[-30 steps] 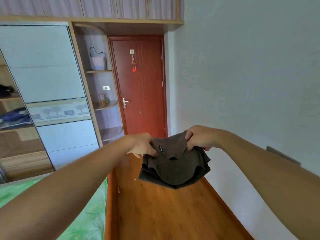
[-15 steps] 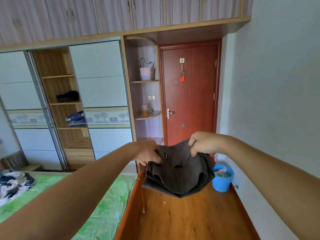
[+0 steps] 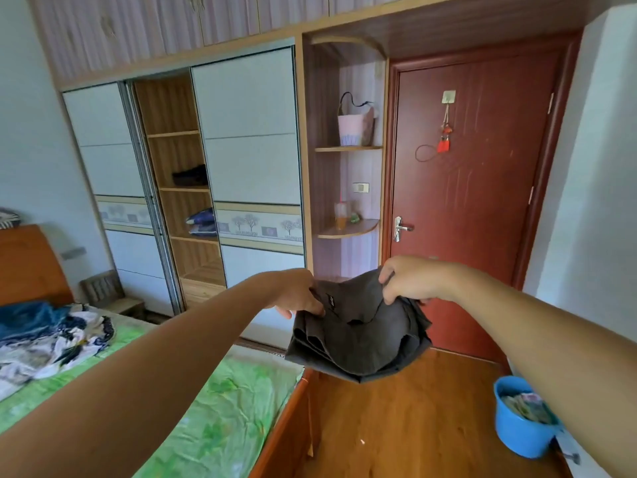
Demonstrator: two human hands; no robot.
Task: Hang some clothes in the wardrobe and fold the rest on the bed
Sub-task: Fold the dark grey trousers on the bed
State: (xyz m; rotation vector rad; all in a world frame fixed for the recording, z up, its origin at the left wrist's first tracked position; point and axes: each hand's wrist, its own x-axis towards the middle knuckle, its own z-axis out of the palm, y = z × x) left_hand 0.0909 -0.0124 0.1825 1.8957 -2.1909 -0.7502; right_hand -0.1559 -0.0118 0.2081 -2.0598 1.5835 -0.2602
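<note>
My left grip (image 3: pixel 299 295) and right grip (image 3: pixel 410 281) each pinch the top edge of the dark grey garment (image 3: pixel 358 339), which hangs in the air beyond the foot of the bed (image 3: pixel 224 401); soft, light and floppy, I judge, best held by both upper corners.

Wardrobe gap (image 3: pixel 179 201) seemingly clear, bed (image 3: pixel 224 401) below, bucket (image 3: pixel 517 432) right

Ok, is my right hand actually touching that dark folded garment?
Touching. The head view shows the right hand gripping the top edge of the dark garment, with its fingers curled over the cloth.
</note>
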